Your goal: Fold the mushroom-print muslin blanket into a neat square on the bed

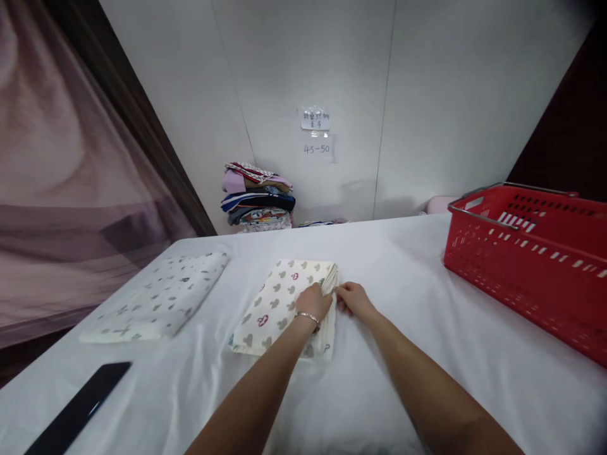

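Observation:
A folded cream cloth [277,303] with grey and red heart shapes lies on the white table [403,328]. My left hand [313,302], with a thin bracelet at the wrist, rests on the cloth's right side and pinches its layered right edge. My right hand [353,298] meets it from the right, fingers closed on the same edge. Another folded pale cloth [161,297] with small grey marks lies to the left, apart from both hands.
A red plastic basket [531,259] stands at the right. A stack of folded coloured fabrics [258,197] sits against the back wall. A black flat object [78,407] lies at the near left edge. A pinkish curtain [57,189] hangs at the left.

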### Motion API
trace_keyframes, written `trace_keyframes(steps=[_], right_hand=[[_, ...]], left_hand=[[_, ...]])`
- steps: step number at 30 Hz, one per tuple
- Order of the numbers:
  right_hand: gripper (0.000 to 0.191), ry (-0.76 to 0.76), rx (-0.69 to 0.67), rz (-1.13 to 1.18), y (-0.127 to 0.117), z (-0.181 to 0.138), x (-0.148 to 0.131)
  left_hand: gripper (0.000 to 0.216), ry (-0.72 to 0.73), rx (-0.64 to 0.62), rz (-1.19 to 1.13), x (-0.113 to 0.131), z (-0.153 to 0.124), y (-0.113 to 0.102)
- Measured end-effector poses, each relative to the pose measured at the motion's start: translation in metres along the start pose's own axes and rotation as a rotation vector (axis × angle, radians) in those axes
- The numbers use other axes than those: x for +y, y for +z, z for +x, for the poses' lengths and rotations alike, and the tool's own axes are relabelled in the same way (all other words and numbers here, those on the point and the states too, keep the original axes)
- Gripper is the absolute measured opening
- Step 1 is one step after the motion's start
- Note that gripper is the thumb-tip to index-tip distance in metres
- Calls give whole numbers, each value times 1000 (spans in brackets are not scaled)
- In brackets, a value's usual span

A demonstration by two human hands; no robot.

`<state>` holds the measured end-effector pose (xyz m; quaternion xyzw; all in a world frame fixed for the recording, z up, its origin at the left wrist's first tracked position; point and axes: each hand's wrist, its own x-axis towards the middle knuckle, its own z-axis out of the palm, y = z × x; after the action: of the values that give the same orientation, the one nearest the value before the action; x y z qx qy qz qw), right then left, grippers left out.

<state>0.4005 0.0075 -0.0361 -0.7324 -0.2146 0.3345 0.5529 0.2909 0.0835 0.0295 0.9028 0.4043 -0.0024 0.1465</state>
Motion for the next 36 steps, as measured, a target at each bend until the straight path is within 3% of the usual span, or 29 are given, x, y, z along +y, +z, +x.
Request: trace_keyframes(steps=[10, 21, 26, 29, 32, 36], right_hand=[[19, 112, -89, -54, -2, 32, -17], [9, -63, 59, -98, 3, 33, -3], [29, -237, 213, -155, -3, 21, -12], [37, -528, 284, -222, -1, 9, -21], [42, -814, 191, -374, 6, -1, -25], [36, -680, -33, -638, 9, -5, -23]], left_hand=[[30, -19, 22, 29, 0, -2, 2], [29, 51, 15, 128, 16, -3, 12], [29, 34, -10, 106, 22, -1, 12], [31, 68, -8, 82, 22, -4, 11], [31, 144, -11, 49, 16, -10, 7], [25, 251, -54, -18, -10, -17, -7]])
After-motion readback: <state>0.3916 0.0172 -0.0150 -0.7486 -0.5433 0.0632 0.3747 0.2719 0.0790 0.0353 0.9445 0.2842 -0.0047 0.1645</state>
